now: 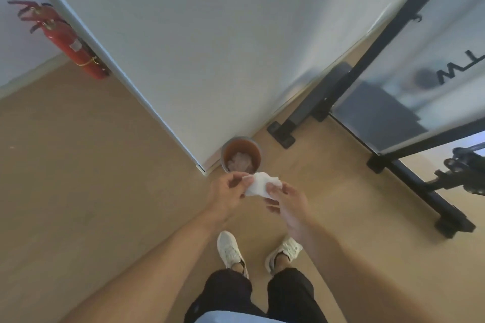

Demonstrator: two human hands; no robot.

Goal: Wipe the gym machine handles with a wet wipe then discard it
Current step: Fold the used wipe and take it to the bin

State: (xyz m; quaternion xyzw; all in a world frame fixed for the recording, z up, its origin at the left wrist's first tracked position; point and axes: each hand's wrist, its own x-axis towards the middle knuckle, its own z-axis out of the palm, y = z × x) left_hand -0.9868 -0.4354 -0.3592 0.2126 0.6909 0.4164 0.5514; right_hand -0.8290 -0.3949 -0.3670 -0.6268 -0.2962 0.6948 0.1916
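Observation:
A white wet wipe [258, 185] is stretched between both my hands at the centre of the view. My left hand [227, 193] pinches its left edge and my right hand [288, 202] pinches its right edge. Just beyond the wipe, on the floor at the foot of the white wall, stands a small round bin [240, 145] with a brownish inside and crumpled pale wipes in it. A black handle of the gym machine [462, 173] shows at the right edge.
The black frame of the gym machine [409, 176] with its frosted panel runs along the right, its feet on the wooden floor. A red fire extinguisher [70, 42] leans at the wall's far left. My white shoes [231, 249] stand below the hands.

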